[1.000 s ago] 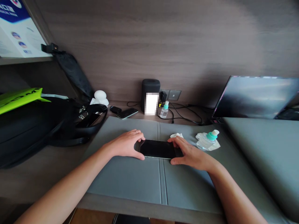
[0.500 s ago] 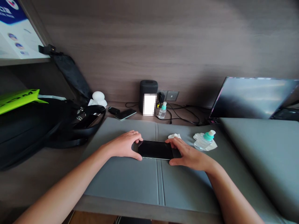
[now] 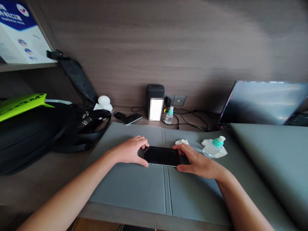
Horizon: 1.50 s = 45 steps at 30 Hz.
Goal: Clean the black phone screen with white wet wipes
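Note:
A dark-screened smartphone (image 3: 162, 156) lies sideways between my two hands, over the grey desk mat (image 3: 127, 187). My left hand (image 3: 133, 150) grips its left end, thumb on the near edge and fingers on the far edge. At the other end, my right hand (image 3: 196, 160) holds it the same way. Just beyond my right fingers sits a crumpled white tissue (image 3: 182, 141). A clear spray bottle (image 3: 213, 147) with a teal collar lies tilted on another white tissue (image 3: 222, 153), to the right of my right hand.
Along the back stand a black cylindrical speaker (image 3: 155, 91), a small spray bottle (image 3: 169, 117), cables (image 3: 192, 123) and a second phone (image 3: 131, 118). A black backpack (image 3: 31, 138) fills the left side. At right are a monitor (image 3: 262, 102) and a grey padded block (image 3: 274, 150).
The whole view has shifted slightly, so everything appears a little farther right and lower. Both hands keep the same hold on the smartphone.

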Motion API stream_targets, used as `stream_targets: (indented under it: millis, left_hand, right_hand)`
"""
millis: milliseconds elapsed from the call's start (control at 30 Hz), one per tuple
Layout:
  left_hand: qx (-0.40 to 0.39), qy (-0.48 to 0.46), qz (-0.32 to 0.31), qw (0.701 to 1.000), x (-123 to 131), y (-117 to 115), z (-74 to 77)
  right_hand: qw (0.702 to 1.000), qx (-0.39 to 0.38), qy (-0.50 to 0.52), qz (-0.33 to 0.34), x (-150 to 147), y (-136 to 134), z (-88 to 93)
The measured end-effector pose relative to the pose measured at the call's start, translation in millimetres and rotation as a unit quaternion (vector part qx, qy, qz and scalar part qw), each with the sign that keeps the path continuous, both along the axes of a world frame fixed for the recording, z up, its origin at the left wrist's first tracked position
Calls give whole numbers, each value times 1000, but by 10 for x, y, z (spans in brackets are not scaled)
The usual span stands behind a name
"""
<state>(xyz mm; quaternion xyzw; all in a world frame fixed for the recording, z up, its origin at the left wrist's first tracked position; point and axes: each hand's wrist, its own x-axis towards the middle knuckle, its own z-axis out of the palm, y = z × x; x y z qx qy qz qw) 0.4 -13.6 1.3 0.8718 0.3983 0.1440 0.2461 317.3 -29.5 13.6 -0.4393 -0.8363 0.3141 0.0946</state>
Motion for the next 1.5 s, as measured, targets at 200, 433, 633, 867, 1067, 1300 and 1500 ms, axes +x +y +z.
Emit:
stream_targets:
  millis: [200, 433, 633, 867, 1067, 1300, 1500]
  left_hand:
    - [-1, -5, 3, 1000, 10, -17, 18]
    - [-3, -2, 3, 1000, 9, -28, 44]
    - [3, -3, 3, 1000, 18, -27, 34]
    - [13, 8, 6, 1000, 25, -41, 43]
    - [12, 19, 3, 1000, 41, -43, 64]
    - [7, 21, 10, 1000, 47, -40, 85]
    - [-12, -3, 13, 1000, 54, -17, 50]
  right_hand:
    - [1000, -10, -1, 2, 6, 7, 16]
    - [1000, 8, 4, 3, 15, 13, -19]
    - [992, 95, 45, -73, 41, 44, 55]
    - [971, 201, -26, -126, 111, 216, -182]
    - [969, 203, -26, -135, 67, 225, -207]
    - [990, 132, 50, -14, -134, -1, 64]
    - [992, 116, 13, 38, -296, -7, 57]
